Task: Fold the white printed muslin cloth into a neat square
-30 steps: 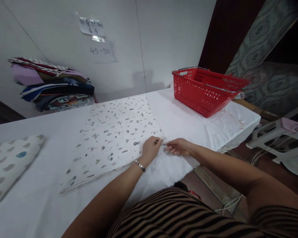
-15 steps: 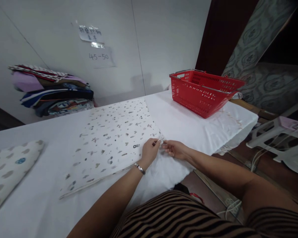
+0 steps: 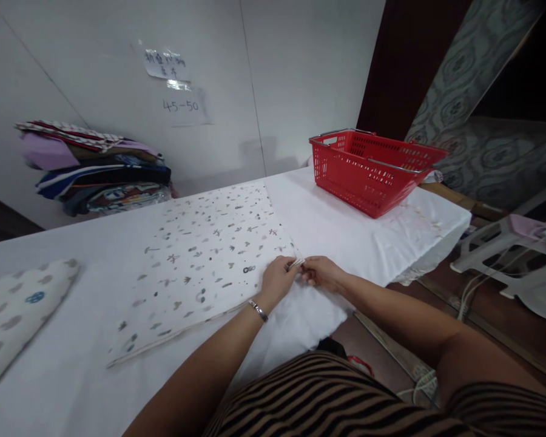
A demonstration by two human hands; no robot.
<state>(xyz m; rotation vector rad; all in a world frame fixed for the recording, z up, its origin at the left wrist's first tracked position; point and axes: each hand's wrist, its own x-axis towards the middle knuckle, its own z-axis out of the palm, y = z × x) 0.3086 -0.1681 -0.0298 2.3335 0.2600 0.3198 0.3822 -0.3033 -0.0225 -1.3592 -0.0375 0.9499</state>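
A white cloth (image 3: 209, 255) printed with small grey and brown figures lies folded flat on the white-covered table. Its near right corner is lifted a little and pinched by my left hand (image 3: 278, 279), which wears a silver bracelet at the wrist. My right hand (image 3: 321, 273) meets the left at that corner, thumb and forefinger closed on the cloth's edge. The other fingers of the right hand curl below. Between the fingertips the layers of the corner show as a small bunched bit.
A red plastic basket (image 3: 368, 176) stands at the table's right end. Folded fabrics (image 3: 104, 170) are stacked at the back left. Another cloth with grey spots (image 3: 22, 309) lies at the left. Beyond the right table edge stands a white plastic stool (image 3: 505, 255).
Both hands have come closer together at the corner, the right thumb and forefinger now closed on its edge. The rest of the cloth lies as before.
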